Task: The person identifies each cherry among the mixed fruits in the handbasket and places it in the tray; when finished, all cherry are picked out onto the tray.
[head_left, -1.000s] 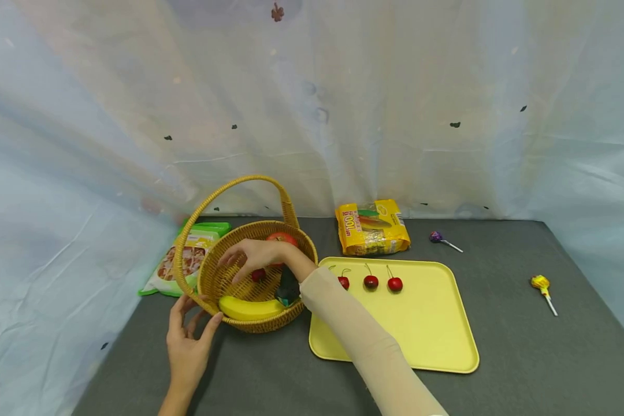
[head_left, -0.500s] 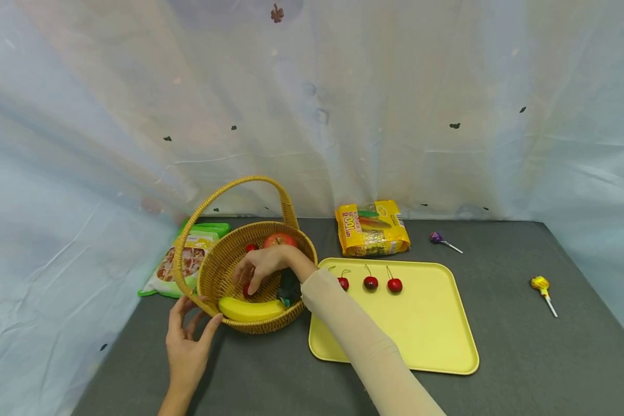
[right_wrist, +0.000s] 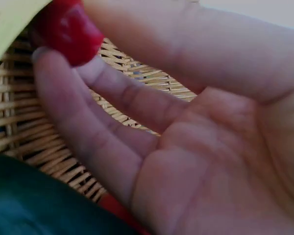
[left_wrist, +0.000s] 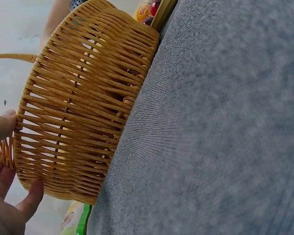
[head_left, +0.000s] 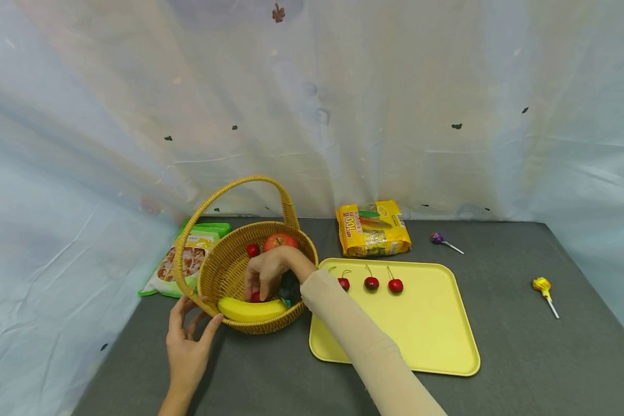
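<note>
one red cherry (right_wrist: 71, 36) sits low in the basket (head_left: 219, 271) beside the banana (head_left: 252, 311), pinched by the right hand (head_left: 270, 270); the left hand (head_left: 187, 346) grips the basket. grasping seems the step in hand; the next move likely calls for a gentle lift clear of the banana.

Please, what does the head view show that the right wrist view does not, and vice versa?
Only the head view shows the left hand on the basket, the yellow tray and yellow packet.

Only the right wrist view shows the palm of the right hand.

Both show that hand in the basket, a red fruit in its grip and a dark object nearby.
</note>
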`<state>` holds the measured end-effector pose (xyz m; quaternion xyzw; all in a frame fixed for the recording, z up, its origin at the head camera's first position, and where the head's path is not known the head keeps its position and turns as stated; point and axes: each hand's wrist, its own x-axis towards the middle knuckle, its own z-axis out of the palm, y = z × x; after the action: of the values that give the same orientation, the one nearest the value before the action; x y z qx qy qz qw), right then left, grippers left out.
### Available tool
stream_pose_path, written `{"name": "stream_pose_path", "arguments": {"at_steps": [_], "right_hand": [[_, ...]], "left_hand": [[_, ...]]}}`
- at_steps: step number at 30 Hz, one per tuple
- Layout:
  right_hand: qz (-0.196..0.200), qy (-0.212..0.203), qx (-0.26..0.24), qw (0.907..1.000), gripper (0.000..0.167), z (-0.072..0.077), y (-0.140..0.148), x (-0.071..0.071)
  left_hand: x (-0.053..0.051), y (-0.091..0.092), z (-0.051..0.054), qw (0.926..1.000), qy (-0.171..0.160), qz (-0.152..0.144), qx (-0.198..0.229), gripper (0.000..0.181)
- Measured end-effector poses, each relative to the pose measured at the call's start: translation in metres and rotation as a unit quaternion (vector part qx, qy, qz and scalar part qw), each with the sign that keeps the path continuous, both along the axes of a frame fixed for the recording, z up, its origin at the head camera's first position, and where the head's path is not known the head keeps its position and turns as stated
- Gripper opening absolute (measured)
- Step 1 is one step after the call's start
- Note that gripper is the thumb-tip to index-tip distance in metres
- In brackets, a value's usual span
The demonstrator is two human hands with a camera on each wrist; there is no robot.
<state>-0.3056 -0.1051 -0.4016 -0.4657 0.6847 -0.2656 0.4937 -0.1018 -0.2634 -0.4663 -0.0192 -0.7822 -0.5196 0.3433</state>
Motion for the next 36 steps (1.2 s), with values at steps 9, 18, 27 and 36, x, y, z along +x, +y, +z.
{"name": "stream_pose_path", "arguments": {"at_steps": [9,18,27,36], "right_hand": [[0.008,0.052,-0.04,0.9978,0.03,0.023,0.013,0.0],[-0.085,0.133,-0.185,0.9699,0.031,0.057,0.091,0.006],[-0.275,0.184,-0.24,0.9128,0.033,0.015,0.224,0.045],[-0.419,0.274,-0.171,0.8488,0.03,-0.033,0.322,0.08]], "left_hand": [[0.001,-0.002,0.0,1.0,0.004,0.004,-0.002,0.072],[-0.001,-0.002,-0.004,0.9999,0.009,-0.01,0.001,0.074],[0.0,0.0,-0.004,0.9999,0.01,0.0,0.0,0.073],[0.0,-0.001,-0.004,0.9998,0.013,-0.009,0.012,0.072]]}}
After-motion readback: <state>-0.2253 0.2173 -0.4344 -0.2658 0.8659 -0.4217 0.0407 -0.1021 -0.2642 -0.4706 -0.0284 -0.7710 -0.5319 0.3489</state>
